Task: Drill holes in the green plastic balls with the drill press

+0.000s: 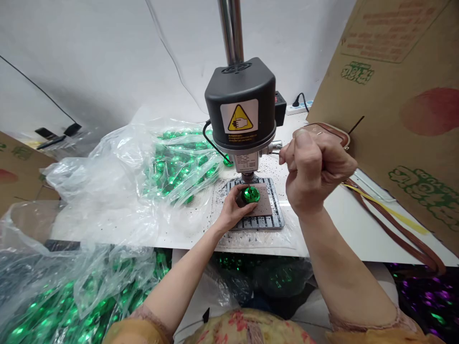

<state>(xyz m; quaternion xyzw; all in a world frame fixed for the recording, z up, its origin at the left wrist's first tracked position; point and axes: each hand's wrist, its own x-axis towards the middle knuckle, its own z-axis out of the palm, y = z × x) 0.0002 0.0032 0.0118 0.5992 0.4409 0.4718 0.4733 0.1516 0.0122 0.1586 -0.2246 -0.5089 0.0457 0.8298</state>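
My left hand [233,210] pinches a shiny green ball [252,195] between thumb and fingers. The ball sits on a brown board [265,205], directly beneath the bit of a small black drill press [241,79]; whether the bit has entered it I cannot tell. Under the board lies the slotted grey metal base [278,215], sprinkled with dark shavings. Raised to the right of the drill head, my right hand [313,169] is closed in a fist around the press's feed handle, which is mostly hidden by the fingers.
Left of the press, a clear plastic bag [182,167] of green balls lies on the white table [118,234]. Another bag of green balls [53,310] is below the table's front edge. A large cardboard box [390,119] and a brown strap [394,224] flank the right side.
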